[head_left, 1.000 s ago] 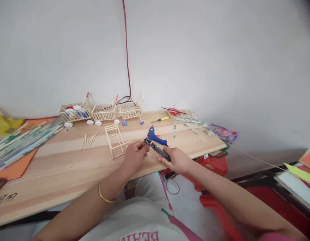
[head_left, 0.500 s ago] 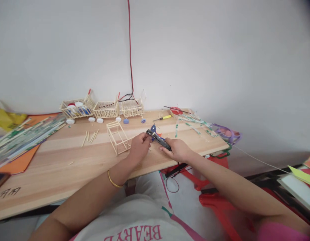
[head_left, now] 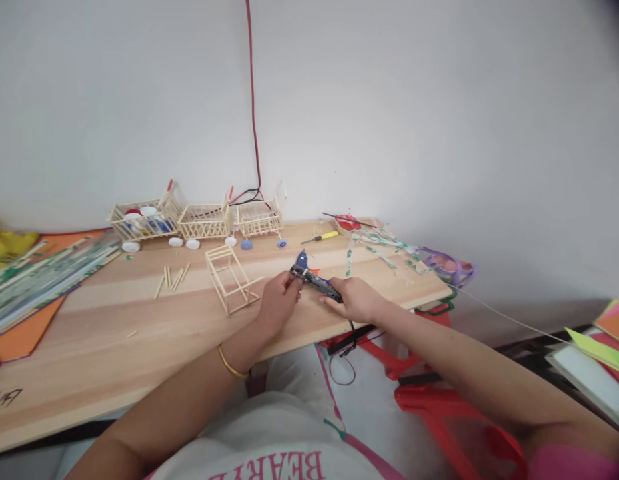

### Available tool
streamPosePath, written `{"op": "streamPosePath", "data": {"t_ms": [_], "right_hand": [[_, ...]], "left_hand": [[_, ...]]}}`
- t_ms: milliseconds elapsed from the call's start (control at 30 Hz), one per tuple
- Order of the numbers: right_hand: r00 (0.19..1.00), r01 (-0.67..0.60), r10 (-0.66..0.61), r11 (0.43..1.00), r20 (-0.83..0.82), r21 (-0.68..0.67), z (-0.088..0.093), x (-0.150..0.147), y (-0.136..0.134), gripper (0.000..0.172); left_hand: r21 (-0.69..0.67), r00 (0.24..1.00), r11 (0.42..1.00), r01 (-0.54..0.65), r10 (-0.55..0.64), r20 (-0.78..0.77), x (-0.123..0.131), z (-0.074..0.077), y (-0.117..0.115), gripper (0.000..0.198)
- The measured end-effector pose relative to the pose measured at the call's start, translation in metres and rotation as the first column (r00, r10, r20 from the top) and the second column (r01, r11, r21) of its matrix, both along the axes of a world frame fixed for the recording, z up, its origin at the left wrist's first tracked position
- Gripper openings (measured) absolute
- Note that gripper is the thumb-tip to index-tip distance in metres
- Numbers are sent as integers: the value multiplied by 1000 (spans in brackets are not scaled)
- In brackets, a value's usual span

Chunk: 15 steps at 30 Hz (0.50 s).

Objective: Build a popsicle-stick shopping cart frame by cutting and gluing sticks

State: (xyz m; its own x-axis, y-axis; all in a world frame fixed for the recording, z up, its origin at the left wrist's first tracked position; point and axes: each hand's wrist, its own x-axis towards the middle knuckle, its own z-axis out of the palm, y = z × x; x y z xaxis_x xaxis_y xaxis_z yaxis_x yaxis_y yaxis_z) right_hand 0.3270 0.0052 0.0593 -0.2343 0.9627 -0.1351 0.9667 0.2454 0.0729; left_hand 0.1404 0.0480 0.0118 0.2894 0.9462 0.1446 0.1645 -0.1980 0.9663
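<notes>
My right hand is closed around the handles of a dark plier-like tool, whose head points left. At that head my left hand is closed in a pinch; whatever its fingers hold is too small to make out. Just behind the tool lies a blue object, perhaps a glue gun, partly hidden. To the left of my left hand, an open frame of thin wooden sticks stands on the wooden table. Several short cut sticks lie further left.
Three stick-built carts with wheels, a left cart, a middle cart and a right cart, line the wall. A yellow-handled screwdriver, a red bowl and plastic strips are behind. Wrapped sticks lie left.
The camera view has shifted slightly, so the table things appear further left. Both hands keep nearly the same pose at the plier-like tool.
</notes>
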Motion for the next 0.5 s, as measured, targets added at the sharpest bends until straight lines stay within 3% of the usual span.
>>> {"op": "streamPosePath", "data": {"t_ms": [200, 500], "right_hand": [[1000, -1, 0, 999, 21, 42, 7, 0, -2, 45], [995, -84, 86, 996, -58, 39, 3, 1, 0, 42]], "left_hand": [[40, 1000, 999, 4, -3, -13, -1, 4, 0, 19], [131, 996, 991, -27, 38, -82, -6, -1, 1, 21]]}}
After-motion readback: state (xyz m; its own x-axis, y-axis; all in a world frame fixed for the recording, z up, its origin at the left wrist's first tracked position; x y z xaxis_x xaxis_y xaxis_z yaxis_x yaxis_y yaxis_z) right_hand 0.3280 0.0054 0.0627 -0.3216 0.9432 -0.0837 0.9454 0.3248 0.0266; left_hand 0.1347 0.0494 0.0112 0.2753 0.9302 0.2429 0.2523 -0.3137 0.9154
